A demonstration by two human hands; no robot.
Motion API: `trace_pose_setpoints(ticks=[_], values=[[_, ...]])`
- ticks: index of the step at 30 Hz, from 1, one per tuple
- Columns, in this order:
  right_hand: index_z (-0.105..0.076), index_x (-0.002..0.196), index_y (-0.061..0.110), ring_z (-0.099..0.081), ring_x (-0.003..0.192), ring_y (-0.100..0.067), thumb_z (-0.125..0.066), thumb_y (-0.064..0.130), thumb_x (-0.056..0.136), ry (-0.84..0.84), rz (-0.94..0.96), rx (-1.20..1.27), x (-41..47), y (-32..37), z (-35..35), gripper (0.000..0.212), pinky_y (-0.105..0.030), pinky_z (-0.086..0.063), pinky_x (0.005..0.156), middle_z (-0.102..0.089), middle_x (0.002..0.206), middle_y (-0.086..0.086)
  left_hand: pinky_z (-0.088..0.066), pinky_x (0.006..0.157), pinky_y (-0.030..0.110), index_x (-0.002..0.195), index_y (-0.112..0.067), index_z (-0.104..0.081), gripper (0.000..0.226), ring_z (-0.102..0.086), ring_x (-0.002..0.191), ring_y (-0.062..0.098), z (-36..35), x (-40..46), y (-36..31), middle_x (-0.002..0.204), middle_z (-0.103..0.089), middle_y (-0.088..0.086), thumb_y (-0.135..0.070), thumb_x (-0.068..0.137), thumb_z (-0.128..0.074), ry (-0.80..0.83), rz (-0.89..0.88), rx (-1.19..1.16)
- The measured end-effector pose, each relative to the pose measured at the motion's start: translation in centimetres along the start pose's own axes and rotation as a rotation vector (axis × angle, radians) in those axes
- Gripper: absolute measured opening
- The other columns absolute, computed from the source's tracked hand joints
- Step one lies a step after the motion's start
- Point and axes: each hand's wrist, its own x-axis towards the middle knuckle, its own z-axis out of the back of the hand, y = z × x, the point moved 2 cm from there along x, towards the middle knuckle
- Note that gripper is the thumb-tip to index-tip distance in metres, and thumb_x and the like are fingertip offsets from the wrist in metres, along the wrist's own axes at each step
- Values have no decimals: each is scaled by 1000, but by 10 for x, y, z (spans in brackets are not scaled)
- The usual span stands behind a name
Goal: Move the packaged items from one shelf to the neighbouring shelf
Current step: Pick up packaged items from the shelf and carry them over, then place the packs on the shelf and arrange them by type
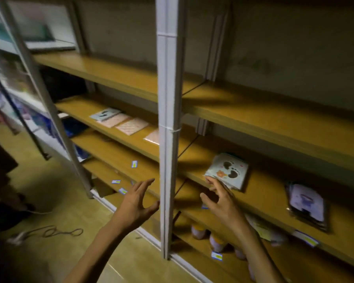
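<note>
Now the right hand [221,199] reaches up to the footprint packet stack [228,170] on the right-hand shelf [274,193], fingertips [209,180] touching its near edge; the fingers are spread and only lightly bent, so the grip is released, nothing grasped. That stack lies just right of the white upright post [168,127]. Further right on the same board sits a dark-edged purple packet pile [307,203], well apart from the first. Over on the other side of the post, the left hand [137,201] hovers in front of the shelves with fingers straight and fanned, its grip released too, holding nothing. On the neighbouring left shelf [94,111], at the same level, a row of flat packets [119,120] lies side by side, pinkish ones with a pale blue one at the far end. Below, jars [198,229] stand on a lower board, and a cable [55,231] loops on the floor.
</note>
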Motion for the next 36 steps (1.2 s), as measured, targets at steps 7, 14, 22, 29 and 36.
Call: trace_pose_setpoints(ticks=[7, 14, 22, 29, 36], values=[[-41, 135, 41, -46, 111, -3, -60, 37, 89, 71, 37, -20, 39, 82, -105, 50, -22, -42, 87, -47, 124, 15, -39, 93, 20, 135, -23, -47, 70, -55, 111, 17, 80, -14, 100, 122, -57, -4, -53, 72, -56, -64, 69, 16], [-40, 134, 42, -47, 110, 1, -60, 39, 88, 164, 83, -50, 101, 125, -176, 50, -23, -41, 94, -47, 127, 19, -36, 92, 18, 143, -28, -37, 72, -42, 117, 4, 126, 5, 172, 136, -49, -5, -50, 79, -60, -112, 119, 24], [-38, 135, 43, -44, 113, 0, -58, 40, 90, 169, 46, -24, 201, 144, -235, 50, -22, -39, 86, -44, 123, 21, -42, 98, 23, 145, -27, -33, 71, -46, 115, 4, 156, 90, 252, 142, -44, -1, -40, 84, -65, -95, 162, 14], [-38, 137, 36, -44, 115, -6, -60, 35, 91, 98, -32, 3, 289, 152, -258, 51, -23, -39, 86, -42, 118, 15, -41, 103, 31, 145, -28, -32, 72, -42, 128, 13, 176, 201, 305, 145, -42, 0, -43, 83, -65, -28, 125, 38], [-40, 136, 38, -44, 119, -7, -59, 36, 89, 11, -89, -57, 347, 148, -264, 51, -34, -42, 98, -47, 128, 15, -40, 104, 33, 145, -25, -33, 71, -41, 129, 15, 180, 280, 337, 144, -44, 0, -41, 84, -66, 31, 59, 8]])
